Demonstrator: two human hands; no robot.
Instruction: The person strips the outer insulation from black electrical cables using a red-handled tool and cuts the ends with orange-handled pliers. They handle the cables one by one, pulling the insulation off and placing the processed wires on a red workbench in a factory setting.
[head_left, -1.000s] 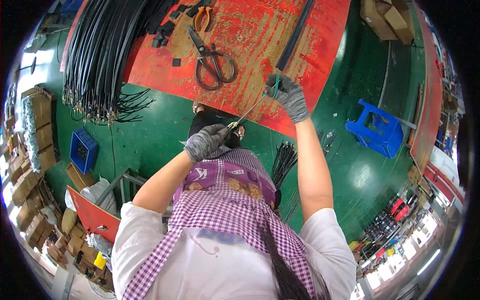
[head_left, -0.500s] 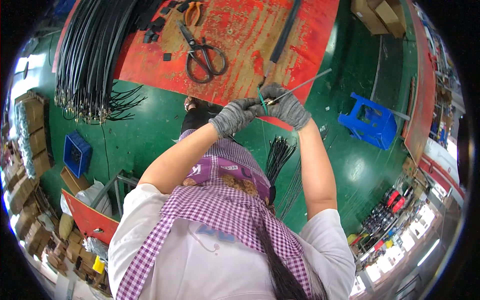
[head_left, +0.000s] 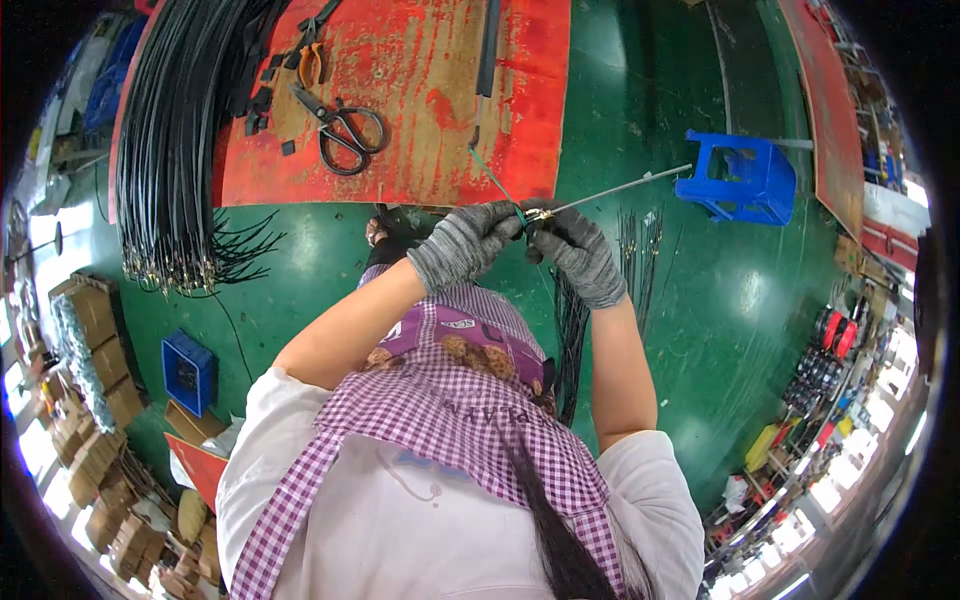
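Both my hands wear grey knit gloves and meet just off the near edge of the red worktable [head_left: 420, 190]. My left hand [head_left: 465, 245] is closed, its fingertips pinching where a green string [head_left: 492, 176] comes in. That string runs taut from the end of a dark bar [head_left: 488, 60] on the table. My right hand [head_left: 580, 258] is closed around a small brass-coloured fitting [head_left: 538, 214]. From the fitting a thin metal rod [head_left: 630, 184] sticks out to the upper right. My fingers partly hide how string and fitting join.
Black-handled scissors [head_left: 345, 133] and orange-handled pliers [head_left: 311, 65] lie on the table near small black pieces. A thick bundle of black cables [head_left: 175, 150] hangs over its left side. On the green floor stand a blue stool [head_left: 770, 180] and a blue crate [head_left: 188, 370]. More cables [head_left: 571, 340] hang beside me.
My hands have drawn back from the table edge, and the green string now stretches straight between the bar's end and my fingers. The metal rod points lower. The whole view has shifted.
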